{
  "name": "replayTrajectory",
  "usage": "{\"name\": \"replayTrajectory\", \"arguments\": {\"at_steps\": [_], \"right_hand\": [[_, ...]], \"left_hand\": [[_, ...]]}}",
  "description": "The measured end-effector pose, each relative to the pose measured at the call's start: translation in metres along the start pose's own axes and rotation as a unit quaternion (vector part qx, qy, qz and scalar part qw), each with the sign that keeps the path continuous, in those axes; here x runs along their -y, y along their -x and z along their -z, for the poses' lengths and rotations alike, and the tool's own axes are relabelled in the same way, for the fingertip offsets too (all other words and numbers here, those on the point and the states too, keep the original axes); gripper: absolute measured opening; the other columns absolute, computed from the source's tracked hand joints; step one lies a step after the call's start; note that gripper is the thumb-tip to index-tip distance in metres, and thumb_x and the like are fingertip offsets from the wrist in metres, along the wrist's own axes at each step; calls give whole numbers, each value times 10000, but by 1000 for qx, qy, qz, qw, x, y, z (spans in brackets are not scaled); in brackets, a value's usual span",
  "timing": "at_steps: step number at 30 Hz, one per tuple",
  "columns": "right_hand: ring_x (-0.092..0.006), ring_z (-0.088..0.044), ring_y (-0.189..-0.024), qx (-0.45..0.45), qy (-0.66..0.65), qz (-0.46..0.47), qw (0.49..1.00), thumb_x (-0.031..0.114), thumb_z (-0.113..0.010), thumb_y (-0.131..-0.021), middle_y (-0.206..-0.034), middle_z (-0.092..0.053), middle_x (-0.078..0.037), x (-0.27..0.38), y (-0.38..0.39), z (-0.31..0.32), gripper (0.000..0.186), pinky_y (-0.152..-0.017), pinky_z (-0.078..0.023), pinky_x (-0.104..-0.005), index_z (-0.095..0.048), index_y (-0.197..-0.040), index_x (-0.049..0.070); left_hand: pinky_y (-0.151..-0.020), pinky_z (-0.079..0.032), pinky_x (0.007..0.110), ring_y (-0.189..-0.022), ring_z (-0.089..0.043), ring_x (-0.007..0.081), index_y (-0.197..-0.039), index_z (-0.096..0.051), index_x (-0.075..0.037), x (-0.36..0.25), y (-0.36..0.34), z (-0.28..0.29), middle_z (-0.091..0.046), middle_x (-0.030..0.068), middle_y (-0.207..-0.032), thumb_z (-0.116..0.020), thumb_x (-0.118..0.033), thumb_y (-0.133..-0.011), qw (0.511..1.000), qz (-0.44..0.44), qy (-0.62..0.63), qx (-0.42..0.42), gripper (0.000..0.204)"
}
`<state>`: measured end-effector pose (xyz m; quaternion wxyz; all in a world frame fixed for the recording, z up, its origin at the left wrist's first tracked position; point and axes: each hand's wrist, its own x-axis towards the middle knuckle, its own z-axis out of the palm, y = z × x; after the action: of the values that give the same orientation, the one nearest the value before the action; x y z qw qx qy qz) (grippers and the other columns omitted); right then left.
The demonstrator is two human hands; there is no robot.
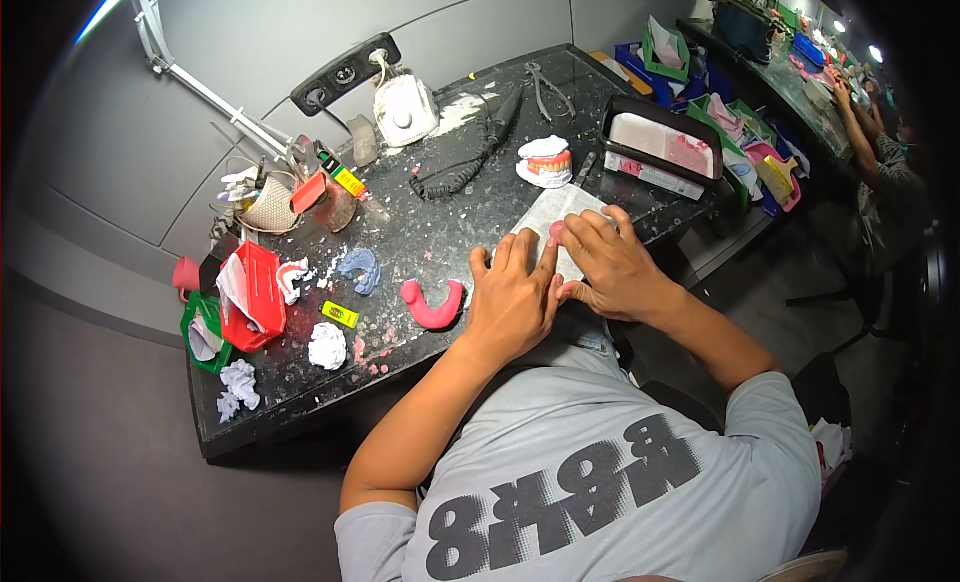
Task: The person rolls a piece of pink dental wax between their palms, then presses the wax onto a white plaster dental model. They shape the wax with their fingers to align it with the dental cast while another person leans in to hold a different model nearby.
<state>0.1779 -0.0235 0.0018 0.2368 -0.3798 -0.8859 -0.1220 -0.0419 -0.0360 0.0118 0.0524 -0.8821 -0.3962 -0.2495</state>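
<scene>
My left hand [515, 294] reaches over a pale sheet or slab [545, 208] near the table's front edge, fingers stretched, the index tip at a small pink lump of wax-like material [557, 228]. Over the same lump, my right hand [612, 266] bends its fingers together and presses on it, thumb toward the left hand. Left of my left hand lies a pink horseshoe-shaped roll [432, 308]. Beyond the sheet stands a white plaster dental model [545, 165] with teeth and pink gums. The lump is partly hidden by my fingertips.
Left on the dark table [420, 237] are a blue-grey dental mould [360, 270], a yellow lighter [340, 314], crumpled paper [327, 346] and a red bin [252, 297]. Pliers [548, 92], a corded handpiece [500, 122] and a black tray [662, 142] lie farther back. Another person [880, 162] works far right.
</scene>
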Motion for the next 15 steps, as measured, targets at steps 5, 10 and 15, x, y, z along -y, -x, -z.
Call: {"name": "replayTrajectory", "arguments": {"at_steps": [5, 10, 15], "right_hand": [[-354, -501, -1300, 0, -73, 1, 997, 503, -533, -1071, -1320, -585, -189, 0, -7, 14, 637, -1138, -341, -530, -614, -1356, -60], [-341, -514, -1201, 32, -326, -116, 938, 418, -601, -1063, -1245, -590, -164, -22, -6, 28, 486, -1100, -360, -439, -701, -1313, 14], [-342, -507, -1210, 46, -243, -92, 964, 332, -683, -982, -1270, -566, -180, -13, -8, 26, 481, -1100, -345, -455, -665, -1331, 2]], "left_hand": [[-972, -351, 559, -1239, -555, 328, -1379, -663, -42, 1, 0, 1, -564, 197, -1368, -691, -261, -953, 1000, -1, -5, -3, 480], [-963, -359, 560, -1226, -559, 317, -1362, -675, -48, -1, -2, 5, -570, 176, -1344, -684, -262, -959, 1000, 7, 2, 5, 456], [-942, -360, 548, -1215, -559, 316, -1349, -682, -45, -1, -2, 5, -573, 177, -1331, -679, -260, -963, 1000, 2, 1, -1, 442]]}}
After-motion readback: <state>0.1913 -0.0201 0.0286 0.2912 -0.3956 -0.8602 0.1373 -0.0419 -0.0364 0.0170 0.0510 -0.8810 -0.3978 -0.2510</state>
